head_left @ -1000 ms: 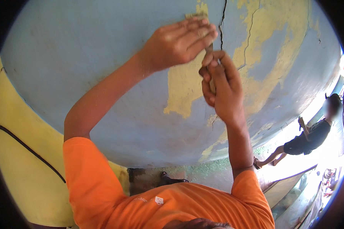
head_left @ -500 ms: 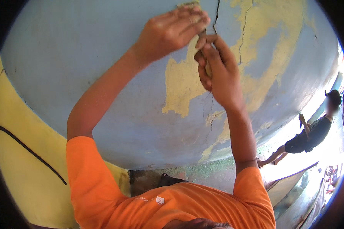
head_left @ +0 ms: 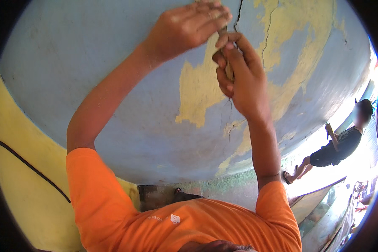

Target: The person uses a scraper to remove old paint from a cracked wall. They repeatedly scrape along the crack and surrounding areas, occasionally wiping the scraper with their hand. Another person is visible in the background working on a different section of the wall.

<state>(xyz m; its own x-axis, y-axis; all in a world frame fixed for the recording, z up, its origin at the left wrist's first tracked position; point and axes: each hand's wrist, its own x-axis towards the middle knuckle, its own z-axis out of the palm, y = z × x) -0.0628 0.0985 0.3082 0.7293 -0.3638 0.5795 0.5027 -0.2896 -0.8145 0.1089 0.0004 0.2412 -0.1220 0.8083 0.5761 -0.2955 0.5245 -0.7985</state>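
Observation:
A scraper [head_left: 229, 70] with a narrow handle is pressed against the blue wall [head_left: 134, 113], high in front of me. My right hand [head_left: 248, 82] is closed round its handle, with the thumb toward the blade. Over the blade end lies my left hand [head_left: 185, 28], its fingers held together and pushing on the tool; they hide most of the blade, and that hand's thumb is out of sight. Peeling paint has left a ragged yellow patch [head_left: 197, 94] just below my hands.
Dark cracks [head_left: 266, 38] run down the wall, through a larger yellow area [head_left: 311, 54] on the right. A yellow side wall [head_left: 25, 201] with a black cable [head_left: 33, 168] stands at left. Another person in dark clothes [head_left: 342, 145] is at far right, holding something small.
Both hands have shifted slightly upward in the picture with the scraper, and less of the blade shows past my left fingers. The other person's legs and hand have moved a little.

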